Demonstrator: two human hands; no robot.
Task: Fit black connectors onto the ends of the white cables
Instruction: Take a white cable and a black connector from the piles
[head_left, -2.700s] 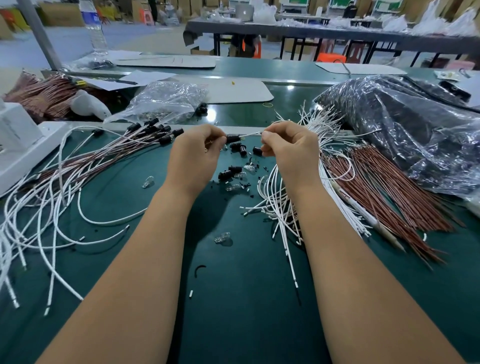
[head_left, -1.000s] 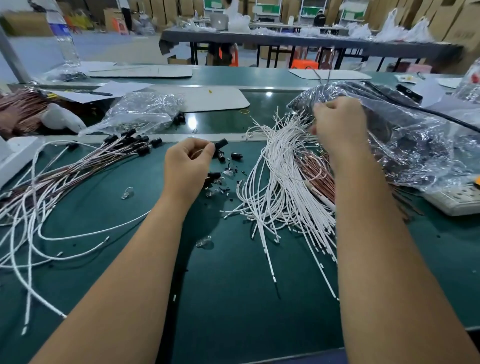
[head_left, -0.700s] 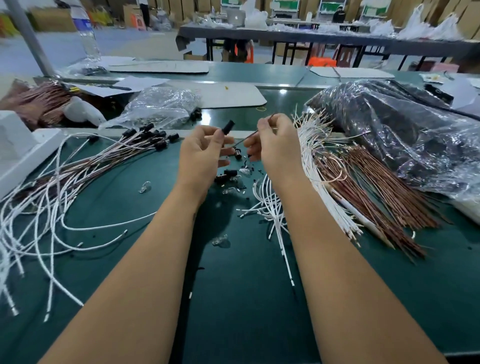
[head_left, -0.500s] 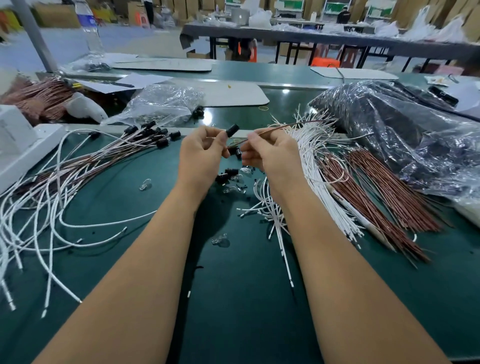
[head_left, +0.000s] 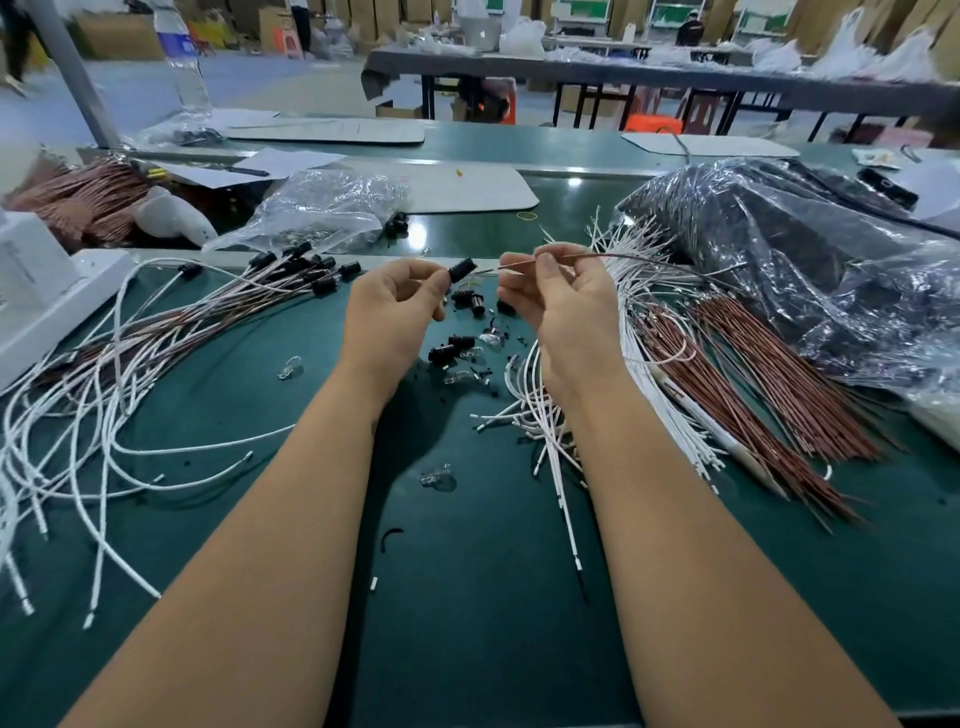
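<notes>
- At the far left of the table (head_left: 467, 597), a spread of finished cables (head_left: 156, 353) is seen, their black-capped ends gathered near the far edge; this pile is unchanged from half a second ago.
- Just left of centre, a black connector (head_left: 462, 270) is pinched between thumb and forefinger of the left hand (head_left: 397, 306); the grip is closed on it, and its open end has been turned further toward the right hand since a moment earlier.
- Between the hands, a small gap remains; loose connectors (head_left: 457, 345) lie on the table below.
- Right of centre, a thin cable (head_left: 613, 255) is held in a closed pinch by the right hand (head_left: 558, 306), its bare tip now levelled at the connector.
- Insertion is judged imminent, not yet made.
- Further right, unfitted white cables (head_left: 566, 431) wait in a heap.
</notes>
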